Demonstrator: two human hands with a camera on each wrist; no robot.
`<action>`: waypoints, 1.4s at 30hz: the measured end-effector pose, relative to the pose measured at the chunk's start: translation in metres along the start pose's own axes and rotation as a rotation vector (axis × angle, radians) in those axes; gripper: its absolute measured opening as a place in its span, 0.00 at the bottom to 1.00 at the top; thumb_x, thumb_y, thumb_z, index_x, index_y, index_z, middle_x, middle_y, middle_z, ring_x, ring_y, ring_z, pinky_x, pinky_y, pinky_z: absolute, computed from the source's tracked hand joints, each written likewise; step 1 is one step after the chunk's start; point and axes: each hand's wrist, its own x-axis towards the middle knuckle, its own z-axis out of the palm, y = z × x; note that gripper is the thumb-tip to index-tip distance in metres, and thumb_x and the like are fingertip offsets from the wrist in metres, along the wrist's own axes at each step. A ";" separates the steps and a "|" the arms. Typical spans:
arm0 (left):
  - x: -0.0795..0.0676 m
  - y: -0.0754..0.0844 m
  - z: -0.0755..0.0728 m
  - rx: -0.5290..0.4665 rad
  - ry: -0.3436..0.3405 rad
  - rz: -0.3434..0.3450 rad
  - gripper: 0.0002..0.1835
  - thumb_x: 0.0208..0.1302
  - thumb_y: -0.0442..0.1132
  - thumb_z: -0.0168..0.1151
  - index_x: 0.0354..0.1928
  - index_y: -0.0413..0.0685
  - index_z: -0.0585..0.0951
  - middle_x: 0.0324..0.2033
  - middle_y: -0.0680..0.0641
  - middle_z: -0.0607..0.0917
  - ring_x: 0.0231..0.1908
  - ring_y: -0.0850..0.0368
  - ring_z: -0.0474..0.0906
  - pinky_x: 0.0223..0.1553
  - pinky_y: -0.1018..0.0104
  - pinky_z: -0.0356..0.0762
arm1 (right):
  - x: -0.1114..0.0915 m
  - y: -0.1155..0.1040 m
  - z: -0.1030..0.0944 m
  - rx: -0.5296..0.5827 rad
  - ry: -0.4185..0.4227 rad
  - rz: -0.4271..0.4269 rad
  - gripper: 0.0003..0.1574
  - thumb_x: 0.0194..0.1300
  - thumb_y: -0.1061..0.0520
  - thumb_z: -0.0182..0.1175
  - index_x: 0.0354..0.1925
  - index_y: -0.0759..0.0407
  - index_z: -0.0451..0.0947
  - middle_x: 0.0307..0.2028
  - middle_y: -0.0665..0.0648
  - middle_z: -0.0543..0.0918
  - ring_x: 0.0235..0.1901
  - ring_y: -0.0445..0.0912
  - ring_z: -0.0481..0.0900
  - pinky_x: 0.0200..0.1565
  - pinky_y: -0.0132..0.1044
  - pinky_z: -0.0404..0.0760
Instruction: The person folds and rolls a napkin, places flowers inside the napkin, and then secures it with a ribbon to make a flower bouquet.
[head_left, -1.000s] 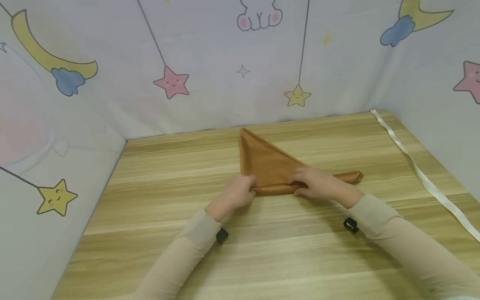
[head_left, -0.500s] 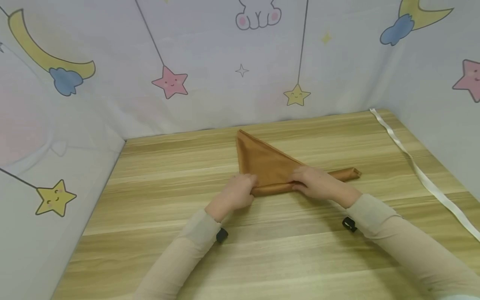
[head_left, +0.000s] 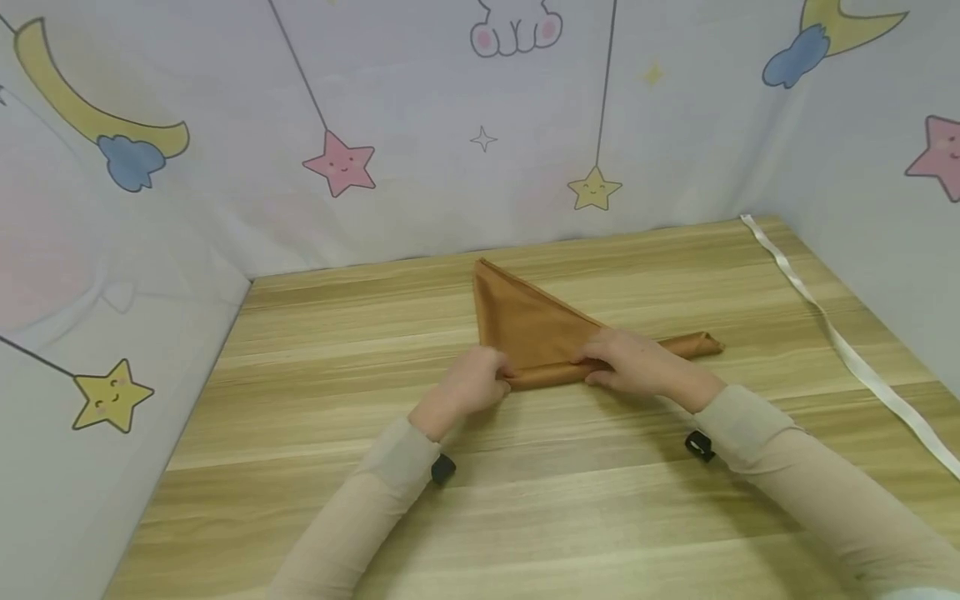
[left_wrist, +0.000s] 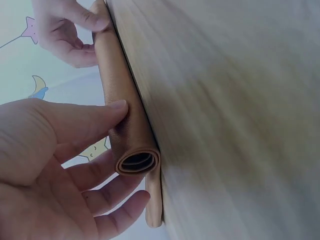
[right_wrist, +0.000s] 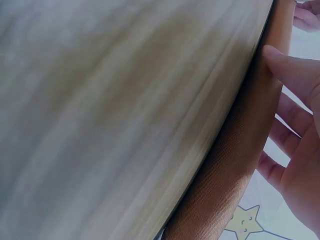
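Past two sleeves, the left hand and right hand both pinch the rolled near edge of one cloth lying midway across one table. One ribbon runs along its right side; behind hangs one backdrop bearing two moons.

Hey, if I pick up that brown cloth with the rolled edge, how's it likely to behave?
The brown cloth would probably sag, as its unrolled part looks like thin, folded fabric. Its soft sheen suggests it may be slippery. The rolled edge could well squash or unwind if let go, since its end shows layers wound round a hollow.
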 end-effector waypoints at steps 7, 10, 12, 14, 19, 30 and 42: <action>0.001 0.000 0.001 0.068 0.015 0.025 0.13 0.45 0.26 0.69 0.37 0.40 0.84 0.36 0.44 0.82 0.39 0.49 0.78 0.42 0.58 0.78 | 0.002 -0.001 0.001 -0.015 0.001 -0.029 0.16 0.54 0.61 0.70 0.43 0.60 0.83 0.39 0.53 0.81 0.40 0.48 0.79 0.43 0.43 0.79; 0.001 -0.001 0.001 0.059 0.022 0.036 0.13 0.43 0.24 0.68 0.35 0.40 0.83 0.35 0.45 0.83 0.38 0.49 0.79 0.41 0.58 0.78 | 0.002 -0.001 0.002 -0.004 -0.003 -0.026 0.12 0.57 0.63 0.68 0.42 0.61 0.83 0.38 0.54 0.82 0.39 0.48 0.80 0.43 0.43 0.80; 0.001 -0.002 0.001 0.028 0.022 0.028 0.13 0.43 0.23 0.66 0.35 0.39 0.84 0.36 0.44 0.84 0.39 0.48 0.80 0.43 0.57 0.79 | 0.003 -0.001 0.001 0.007 -0.008 -0.014 0.12 0.59 0.63 0.66 0.43 0.62 0.83 0.38 0.55 0.83 0.39 0.49 0.81 0.43 0.44 0.80; 0.000 -0.003 0.000 -0.009 0.020 0.014 0.14 0.45 0.24 0.65 0.37 0.38 0.84 0.38 0.42 0.85 0.42 0.47 0.81 0.45 0.56 0.79 | 0.003 -0.001 0.001 0.029 -0.022 0.013 0.12 0.60 0.64 0.65 0.44 0.63 0.82 0.40 0.56 0.84 0.41 0.51 0.82 0.45 0.45 0.80; -0.001 -0.008 -0.001 -0.114 0.001 -0.052 0.20 0.53 0.26 0.66 0.51 0.37 0.79 0.43 0.41 0.85 0.46 0.46 0.81 0.48 0.55 0.78 | 0.002 -0.001 -0.001 0.117 -0.053 0.078 0.15 0.62 0.64 0.63 0.49 0.63 0.80 0.44 0.58 0.85 0.46 0.53 0.82 0.48 0.47 0.80; 0.000 -0.011 -0.005 -0.182 -0.027 -0.125 0.06 0.61 0.32 0.64 0.40 0.40 0.83 0.39 0.44 0.85 0.44 0.49 0.80 0.48 0.56 0.77 | 0.000 0.001 -0.001 0.074 -0.054 0.075 0.21 0.58 0.57 0.68 0.50 0.63 0.81 0.44 0.56 0.83 0.45 0.52 0.81 0.48 0.47 0.79; -0.006 -0.004 -0.003 -0.008 0.044 0.034 0.05 0.58 0.32 0.66 0.36 0.39 0.85 0.33 0.46 0.83 0.34 0.53 0.78 0.38 0.62 0.77 | 0.002 0.001 -0.001 0.035 -0.023 0.018 0.13 0.61 0.60 0.65 0.45 0.62 0.83 0.41 0.58 0.85 0.43 0.52 0.83 0.46 0.47 0.80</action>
